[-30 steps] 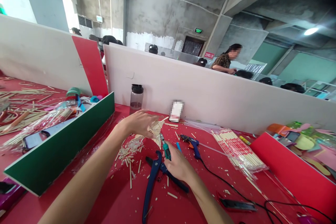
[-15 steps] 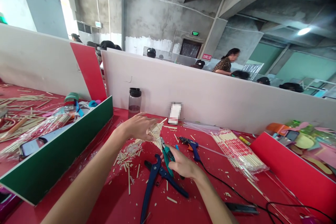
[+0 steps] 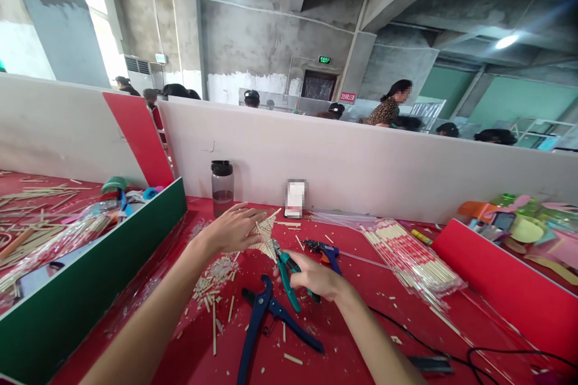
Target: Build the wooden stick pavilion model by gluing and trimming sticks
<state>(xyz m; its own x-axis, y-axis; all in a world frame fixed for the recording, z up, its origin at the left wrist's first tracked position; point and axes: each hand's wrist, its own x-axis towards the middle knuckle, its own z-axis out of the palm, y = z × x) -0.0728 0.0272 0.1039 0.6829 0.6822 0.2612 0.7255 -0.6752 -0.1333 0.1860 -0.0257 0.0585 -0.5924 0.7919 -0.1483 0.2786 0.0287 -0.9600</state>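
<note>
My left hand (image 3: 237,227) is closed on a small piece built of thin wooden sticks (image 3: 265,234), steadying it above the red tabletop. In my right hand (image 3: 316,275) are green-handled pliers (image 3: 287,280), their handles spread apart a little. The jaws of the pliers touch or nearly touch the lower right edge of the stick piece; whether they bite on a stick I cannot tell. Just in front of my hands lies a blue pipe cutter (image 3: 266,313) with spread handles. Stick offcuts (image 3: 214,280) are heaped below my left hand.
A blue glue gun (image 3: 323,249) with a black cable lies to the right. Beyond it are bundled sticks (image 3: 406,255) in plastic. A bottle (image 3: 223,186) and a phone (image 3: 295,198) stand by the white partition (image 3: 361,174). Green (image 3: 103,277) and red (image 3: 506,264) boards flank the table.
The camera view has shifted slightly. My left hand still has the stick piece, and the pliers stay at its lower edge with little visible movement.
</note>
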